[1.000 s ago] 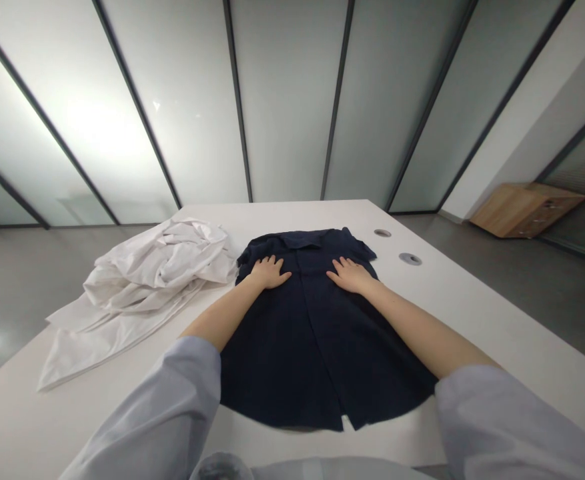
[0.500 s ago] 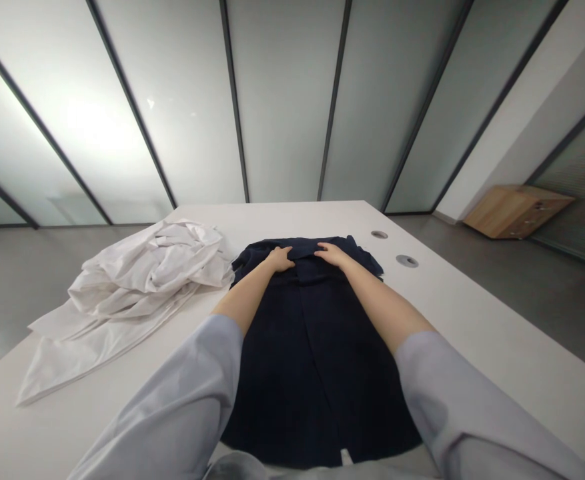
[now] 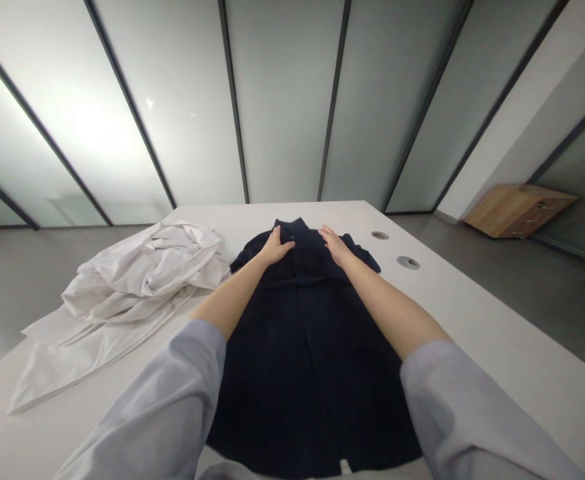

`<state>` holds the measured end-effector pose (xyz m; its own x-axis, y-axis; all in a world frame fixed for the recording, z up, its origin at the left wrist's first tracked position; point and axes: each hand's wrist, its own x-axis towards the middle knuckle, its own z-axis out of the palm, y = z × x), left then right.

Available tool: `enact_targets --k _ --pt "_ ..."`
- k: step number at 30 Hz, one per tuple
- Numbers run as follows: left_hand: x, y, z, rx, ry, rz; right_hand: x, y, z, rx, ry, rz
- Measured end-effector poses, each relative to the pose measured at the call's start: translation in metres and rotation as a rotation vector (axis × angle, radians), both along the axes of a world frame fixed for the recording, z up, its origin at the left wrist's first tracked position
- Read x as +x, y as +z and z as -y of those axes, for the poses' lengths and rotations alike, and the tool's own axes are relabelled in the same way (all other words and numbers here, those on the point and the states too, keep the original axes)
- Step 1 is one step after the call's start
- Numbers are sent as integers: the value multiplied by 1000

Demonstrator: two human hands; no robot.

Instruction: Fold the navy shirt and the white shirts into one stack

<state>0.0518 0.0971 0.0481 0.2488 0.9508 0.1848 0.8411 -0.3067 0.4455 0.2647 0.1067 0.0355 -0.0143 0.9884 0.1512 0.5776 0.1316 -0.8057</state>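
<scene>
A dark navy short-sleeved shirt (image 3: 299, 347) lies front up on the white table, its collar toward the far edge and its hem toward me. Its front placket runs down the middle. My left hand (image 3: 275, 249) rests at the shirt's upper chest, left of the collar, with thumb and fingers apart. On the other side, my right hand (image 3: 335, 245) is over the upper chest near the right shoulder, fingers stretched out. Neither hand has fabric gripped that I can see. My forearms hide parts of the shirt's sides.
A crumpled heap of white cloth (image 3: 147, 273) lies on the table (image 3: 482, 347) at the left. Two round cable grommets (image 3: 407, 263) are set into the right side. Beyond stands a frosted glass partition (image 3: 282, 100), with a wooden drawer cabinet (image 3: 502, 210) on the floor at right.
The shirt's collar, folded down before, now lies up and visible toward the far edge. Both hands have opened and shifted slightly away from me along the shirt.
</scene>
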Motion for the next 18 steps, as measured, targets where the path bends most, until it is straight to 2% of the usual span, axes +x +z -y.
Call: enact_targets --k 4,8,11,14,16,18 --pt "-6 -17 34 -50 -105 -256 2 -11 29 31 124 410" --pt "-8 -38 62 -121 -114 -396 8 -31 57 -113 157 773" --pt "-10 -49 72 -84 -146 -398 17 -43 70 -148 128 859" --pt "-15 -49 74 21 -157 -356 26 -47 74 -130 105 869" --pt "-23 -43 70 149 -80 -308 29 -47 74 -127 100 875" --pt "-36 -35 60 251 67 -272 29 -45 74 -120 97 880"
